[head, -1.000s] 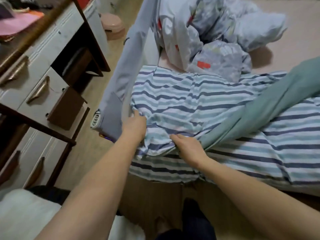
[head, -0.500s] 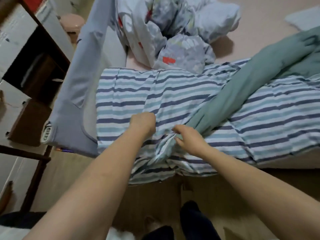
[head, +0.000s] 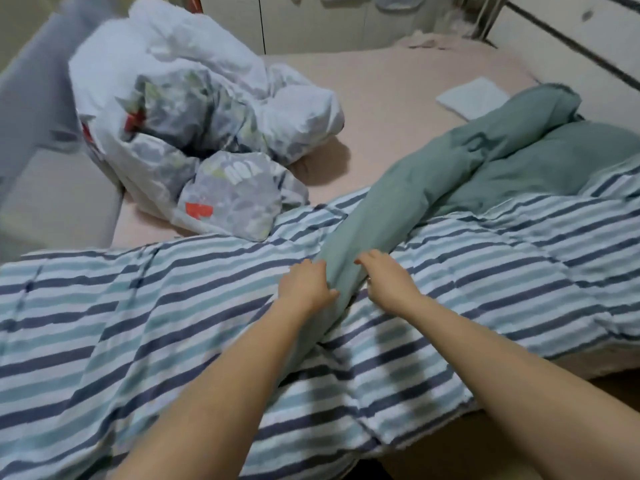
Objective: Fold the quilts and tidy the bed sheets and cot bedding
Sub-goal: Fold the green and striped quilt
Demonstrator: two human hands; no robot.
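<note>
Green quilt [head: 446, 178], both hands apparently gripping.

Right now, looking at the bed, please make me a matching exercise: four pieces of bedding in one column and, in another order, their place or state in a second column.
Column A
1. striped quilt
2. green quilt
3. patterned quilt
4. small folded cloth

Column B
a. crumpled in a heap at the far left of the bed
b. lying flat, alone, on the pink sheet at the far right
c. spread across the near edge of the bed
d. lying in a long bunch on top of the stripes, between both hands

Pairs: 1-c, 2-d, 3-a, 4-b
</note>
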